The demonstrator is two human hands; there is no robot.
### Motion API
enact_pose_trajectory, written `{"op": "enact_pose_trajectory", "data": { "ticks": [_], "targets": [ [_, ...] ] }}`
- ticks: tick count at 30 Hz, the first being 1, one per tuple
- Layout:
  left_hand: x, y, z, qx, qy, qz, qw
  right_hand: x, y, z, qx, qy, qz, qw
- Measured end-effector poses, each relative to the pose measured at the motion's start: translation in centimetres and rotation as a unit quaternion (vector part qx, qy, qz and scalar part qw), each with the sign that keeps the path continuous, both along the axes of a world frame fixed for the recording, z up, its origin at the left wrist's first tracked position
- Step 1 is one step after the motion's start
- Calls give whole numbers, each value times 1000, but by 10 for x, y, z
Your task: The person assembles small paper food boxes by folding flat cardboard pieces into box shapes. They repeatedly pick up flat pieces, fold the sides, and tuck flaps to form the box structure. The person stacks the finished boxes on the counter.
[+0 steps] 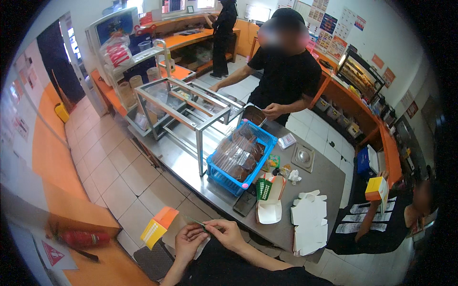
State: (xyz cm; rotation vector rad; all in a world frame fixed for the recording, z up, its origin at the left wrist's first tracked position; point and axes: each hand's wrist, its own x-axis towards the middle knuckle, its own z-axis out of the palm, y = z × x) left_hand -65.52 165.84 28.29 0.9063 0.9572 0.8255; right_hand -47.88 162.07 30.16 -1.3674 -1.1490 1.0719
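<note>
My left hand (188, 241) is closed on an orange, yellow and white folding carton (161, 225), which lies open in front of my body with its coloured panel toward the left. My right hand (227, 232) meets it at the fingertips. Between the two hands a thin dark green strip (196, 222) sticks out, pinched by my right fingers; its lower part is hidden. On the table to the right, an open white carton (269, 211) holds green patterned sheets (264, 189). Beside it lie stacked flat white carton blanks (309, 221).
A blue basket (228, 178) with clear packs of brown food stands before a metal rack (202, 143) on the steel table. A steel lid (303, 156) lies right. One co-worker (291, 71) handles a tray across; another (372, 224) holds a carton at right.
</note>
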Motion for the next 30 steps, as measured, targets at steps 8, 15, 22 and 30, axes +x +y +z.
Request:
{"op": "enact_pose_trajectory", "data": {
  "ticks": [8,15,22,30],
  "targets": [
    [2,3,10,-4,-15,11,1000,4,5,-7,-64,78,17,995],
    [-2,3,3,44,-47,24,998,-3,7,5,4,32,32,999],
    [-7,3,11,-13,-94,46,994,-7,21,14,30,-38,52,997],
    [-16,-1,8,-32,-117,69,990,-17,15,24,70,-39,93,992]
  ]
}}
